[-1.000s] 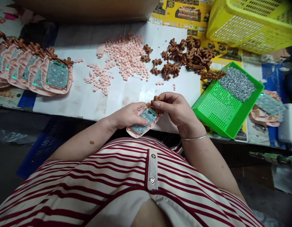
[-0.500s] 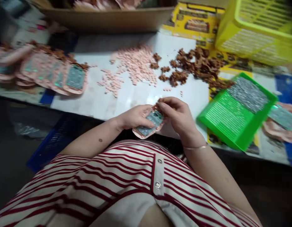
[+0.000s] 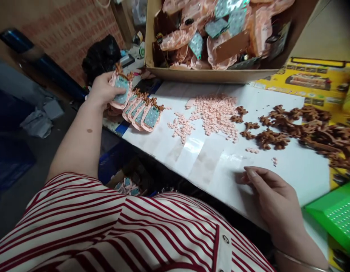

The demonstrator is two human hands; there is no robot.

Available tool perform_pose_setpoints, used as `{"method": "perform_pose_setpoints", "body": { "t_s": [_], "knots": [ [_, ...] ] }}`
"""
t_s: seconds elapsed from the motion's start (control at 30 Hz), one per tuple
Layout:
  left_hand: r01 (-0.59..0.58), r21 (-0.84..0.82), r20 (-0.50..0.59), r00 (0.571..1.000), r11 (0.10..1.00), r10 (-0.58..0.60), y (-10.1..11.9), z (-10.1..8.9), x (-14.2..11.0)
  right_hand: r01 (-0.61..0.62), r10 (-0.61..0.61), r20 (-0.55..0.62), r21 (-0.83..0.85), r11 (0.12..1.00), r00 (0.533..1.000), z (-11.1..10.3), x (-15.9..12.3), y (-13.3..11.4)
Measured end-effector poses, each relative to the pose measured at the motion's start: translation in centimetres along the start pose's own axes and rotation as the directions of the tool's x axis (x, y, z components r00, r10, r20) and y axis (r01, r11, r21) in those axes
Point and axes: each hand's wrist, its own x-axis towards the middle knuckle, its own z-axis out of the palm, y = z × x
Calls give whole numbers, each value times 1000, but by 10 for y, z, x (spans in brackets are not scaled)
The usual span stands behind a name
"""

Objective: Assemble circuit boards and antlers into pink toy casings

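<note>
My left hand (image 3: pixel 102 90) is closed on a pink plastic casing (image 3: pixel 114 104) at the left end of the table. A green circuit board (image 3: pixel 121 88) fills the casing's front, and brown antler-shaped pieces (image 3: pixel 119 69) stick up from its top. Right beside it, several similar casings (image 3: pixel 152 116) lie overlapped in a row. Over the front edge of the white table surface, my right hand (image 3: pixel 276 196) hovers with curled fingers, thumb and forefinger together; nothing shows between them. Loose brown antler pieces (image 3: pixel 272 139) and small pink rings (image 3: pixel 218 113) lie beyond it.
A cardboard box (image 3: pixel 214 75) full of pink casings and boards stands at the back. On the right is a green perforated tray (image 3: pixel 333 211), partly cut off. A dark tube (image 3: pixel 47 66) slants at the left. Below the table edge sits a container of more casings (image 3: pixel 128 187).
My left hand has carried the casing from in front of me leftward to the row. My right hand has let go of it and stayed on the right. The view has turned left.
</note>
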Motion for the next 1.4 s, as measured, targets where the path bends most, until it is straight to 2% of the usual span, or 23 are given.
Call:
{"method": "perform_pose_setpoints", "body": {
  "t_s": [0.07,0.13,0.17,0.27,0.33,0.4,0.47,0.53,0.7,0.77,0.83,0.93,1.03,1.1,1.27,1.4],
  "knots": [
    [51,207,-113,993,977,-28,-9,-13,11,10,-10,1,-82,997,1000,2,1,-1],
    [31,404,-190,980,914,51,-21,-19,20,45,-41,28,-127,991,999,4,2,-2],
    [6,442,-211,973,897,97,-28,-22,23,73,-67,45,-143,987,997,5,2,-2],
    [-171,551,-161,939,817,305,-37,-21,32,169,-154,94,-185,968,984,7,2,-2],
    [-226,649,-174,885,726,431,-32,-11,35,224,-202,116,-216,950,972,9,3,-1],
    [-179,759,-157,883,626,443,-16,9,39,261,-234,130,-248,933,963,10,3,1],
    [-150,822,-104,909,549,404,5,38,47,286,-257,136,-280,917,957,11,4,3],
    [-204,837,-38,904,507,427,27,71,62,302,-272,136,-303,904,952,11,5,5],
    [-332,849,85,854,410,514,67,145,106,329,-297,150,-296,897,943,10,5,8],
    [-335,875,120,851,351,511,78,165,119,339,-307,152,-278,899,940,10,5,8],
    [-291,908,122,872,302,473,88,177,128,346,-316,153,-251,904,936,10,4,8],
    [-241,929,119,914,281,389,99,178,138,346,-319,154,-204,916,935,9,6,8],
    [-267,924,165,925,275,343,110,161,144,319,-295,152,-166,933,943,8,8,8],
    [-265,910,143,922,319,360,118,146,147,294,-272,147,-153,944,951,8,9,8],
    [-267,792,-65,858,550,510,139,117,144,274,-256,132,-144,951,958,9,10,5],
    [-321,748,-96,814,581,573,157,109,130,253,-235,129,-143,957,963,11,9,2]
  ]
}}
